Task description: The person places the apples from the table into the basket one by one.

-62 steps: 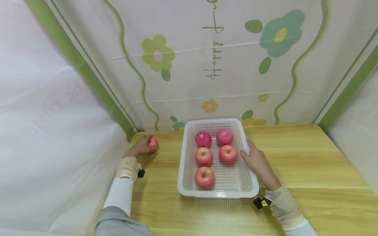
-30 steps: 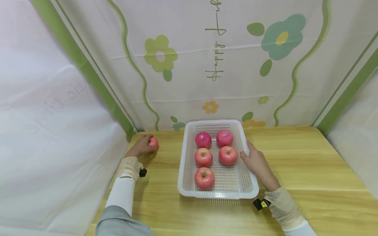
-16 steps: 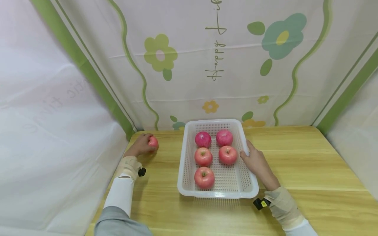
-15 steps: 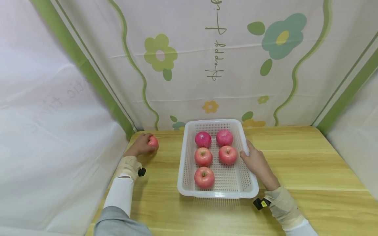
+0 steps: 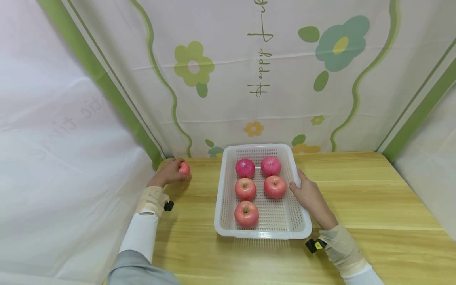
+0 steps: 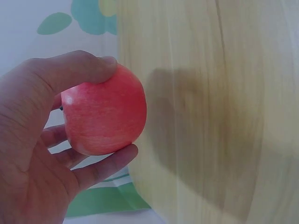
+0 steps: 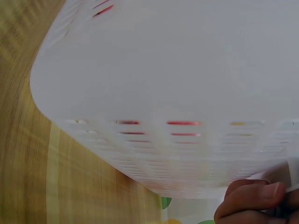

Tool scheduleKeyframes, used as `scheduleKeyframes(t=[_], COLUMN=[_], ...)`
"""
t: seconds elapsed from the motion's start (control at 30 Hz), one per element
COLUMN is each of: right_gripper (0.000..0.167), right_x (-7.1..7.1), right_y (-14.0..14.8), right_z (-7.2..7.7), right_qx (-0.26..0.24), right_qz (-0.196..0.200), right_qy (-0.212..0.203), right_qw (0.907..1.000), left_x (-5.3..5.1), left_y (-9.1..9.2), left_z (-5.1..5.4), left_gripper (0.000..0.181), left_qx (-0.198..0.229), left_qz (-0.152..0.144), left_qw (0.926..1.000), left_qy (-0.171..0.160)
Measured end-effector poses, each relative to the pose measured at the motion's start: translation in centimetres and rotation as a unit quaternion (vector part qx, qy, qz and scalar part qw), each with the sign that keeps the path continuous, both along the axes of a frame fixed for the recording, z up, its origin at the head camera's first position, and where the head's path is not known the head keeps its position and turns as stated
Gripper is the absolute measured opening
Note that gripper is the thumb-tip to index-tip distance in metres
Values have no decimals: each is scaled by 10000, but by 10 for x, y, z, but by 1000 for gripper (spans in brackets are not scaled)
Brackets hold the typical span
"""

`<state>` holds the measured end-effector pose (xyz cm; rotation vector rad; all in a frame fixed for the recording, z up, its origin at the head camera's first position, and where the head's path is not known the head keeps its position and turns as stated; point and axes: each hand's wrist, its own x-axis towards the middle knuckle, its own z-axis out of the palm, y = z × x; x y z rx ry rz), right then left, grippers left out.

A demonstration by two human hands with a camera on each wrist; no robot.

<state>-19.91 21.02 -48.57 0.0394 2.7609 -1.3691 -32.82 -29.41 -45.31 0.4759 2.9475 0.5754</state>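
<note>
My left hand (image 5: pixel 168 172) grips a red apple (image 5: pixel 184 169) near the back left corner of the wooden table. In the left wrist view the thumb lies across the top of that apple (image 6: pixel 105 114), fingers curled beneath it, and a shadow falls on the wood beside it. My right hand (image 5: pixel 310 194) holds the right rim of a white perforated plastic basket (image 5: pixel 221 198), thumb over the edge. Several red and pink apples sit inside, one of them at the front left (image 5: pixel 246 214). From the right wrist, the basket's wall (image 7: pixel 154 74) covers most of the view, with curled fingers (image 7: pixel 252 200) at its edge.
The wooden table (image 5: pixel 367 198) extends on both sides of the basket. A white fabric wall with printed flowers (image 5: pixel 228 79) rises directly behind it, and another white wall (image 5: pixel 71 158) stands close by the left arm.
Over the last half second my left hand and its apple have shifted slightly back and to the left. The right hand, basket and apples in it stay in place.
</note>
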Motion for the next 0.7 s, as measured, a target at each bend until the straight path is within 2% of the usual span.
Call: scheduleKeyframes(t=[0.27,0.5,0.7], right_gripper=[72,72,71], right_x=[2,2,2], right_y=[0,0,1], right_z=[1,1,-1], right_qx=[28,43,26], right_qz=[32,47,60], right_qy=[55,85,124], right_qw=[10000,9999,9999], left_x=[3,1,5], left_y=[5,4,9], left_z=[12,14,27], left_gripper=[76,77,76], left_qx=[-91,-195,-151], left_qz=[-42,-134,-155], left_qw=[9999,9996,9997], left_qy=[44,132,64])
